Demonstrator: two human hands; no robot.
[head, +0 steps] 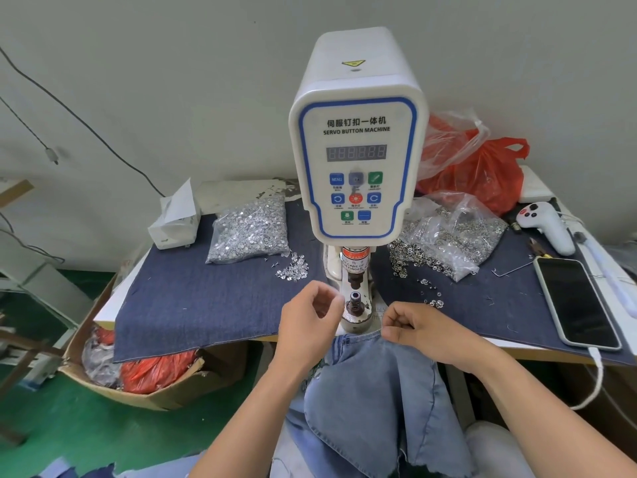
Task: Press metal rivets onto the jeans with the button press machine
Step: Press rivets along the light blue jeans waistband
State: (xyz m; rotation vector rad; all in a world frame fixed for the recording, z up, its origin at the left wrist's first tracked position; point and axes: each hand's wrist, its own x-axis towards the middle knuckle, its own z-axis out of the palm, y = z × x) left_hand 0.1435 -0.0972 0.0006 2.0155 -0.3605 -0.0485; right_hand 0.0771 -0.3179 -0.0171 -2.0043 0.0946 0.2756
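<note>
I see the button press machine [356, 160] standing at the centre of the table, its white head upright, with the lower die [355, 303] at 6 o'clock beneath the control panel. My left hand [308, 324] sits just at 9 o'clock of that die, fingers curled with the fingertips drawn together close against the die's side; whether they pinch a rivet I cannot tell, it is too small to make out. My right hand [418, 331] lies at 4 o'clock of the die, fingers curled tight and pinching the top edge of the jeans [375, 401], which hang from the table's front edge down toward 6 o'clock, their upper hem just below the die base and not over the die. A dark denim cloth [206, 305] covers the table top. At 10 o'clock of the die lies a clear bag of silver rivets [250, 232], a few spilled beside it; at 2 o'clock a second bag of ring-shaped caps [451, 236], some loose on the cloth. A phone [575, 301] lies at 3 o'clock, face up, a cable plugged in.
</note>
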